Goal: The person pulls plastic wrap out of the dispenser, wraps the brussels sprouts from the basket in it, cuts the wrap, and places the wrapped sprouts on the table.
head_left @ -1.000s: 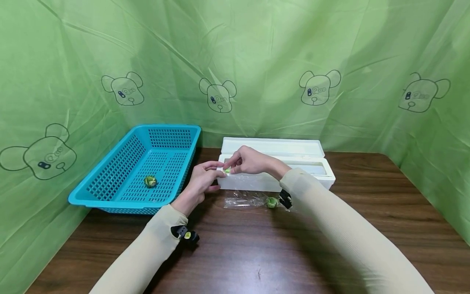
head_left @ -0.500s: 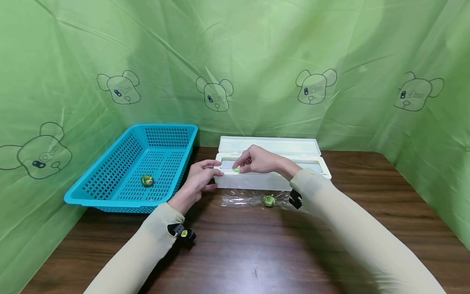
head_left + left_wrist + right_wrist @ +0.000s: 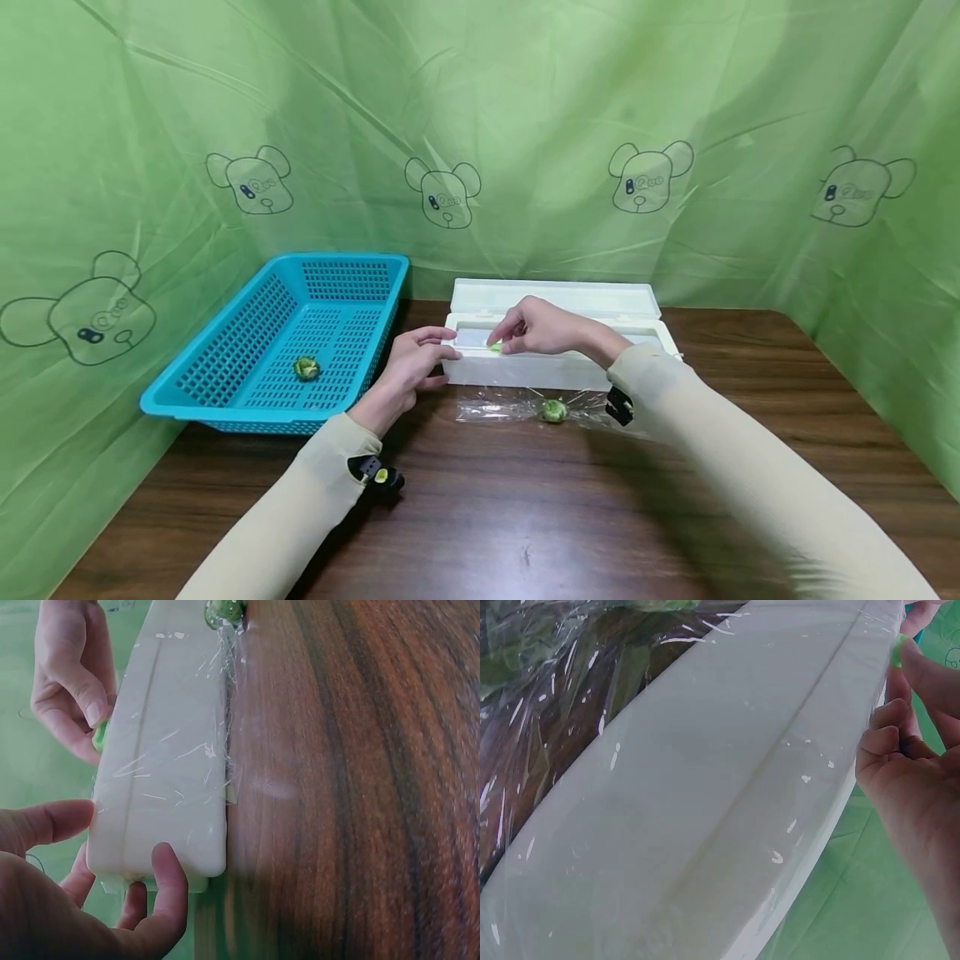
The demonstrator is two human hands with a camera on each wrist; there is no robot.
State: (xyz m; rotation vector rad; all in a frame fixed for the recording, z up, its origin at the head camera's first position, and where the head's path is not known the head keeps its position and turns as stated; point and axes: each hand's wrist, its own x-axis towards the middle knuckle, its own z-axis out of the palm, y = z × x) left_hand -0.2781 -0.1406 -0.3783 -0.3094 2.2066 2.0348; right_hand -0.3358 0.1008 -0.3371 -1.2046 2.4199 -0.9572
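Observation:
A long white cling film dispenser [image 3: 525, 372] lies on the table with its lid [image 3: 555, 297] raised at the back. My left hand [image 3: 408, 367] grips its left end, thumb and fingers on either side of the corner in the left wrist view. Between thumb and fingers my right hand [image 3: 551, 327] pinches the small green slide cutter [image 3: 495, 347] on the front top edge, left of the middle. Clear cling film [image 3: 491, 408] hangs down the front wall and spreads onto the table. A Brussels sprout [image 3: 554, 410] sits at that film, just before the dispenser.
A blue plastic basket [image 3: 258, 413] stands to the left, with another Brussels sprout [image 3: 306, 367] on its slotted floor. The dark wooden table [image 3: 480, 517] reaches back to a green curtain [image 3: 540, 100] that hangs close behind the dispenser and on both sides.
My right hand has slid the green cutter rightward along the dispenser's edge, from beside the left fingers to farther in. My left hand has kept its place on the left end.

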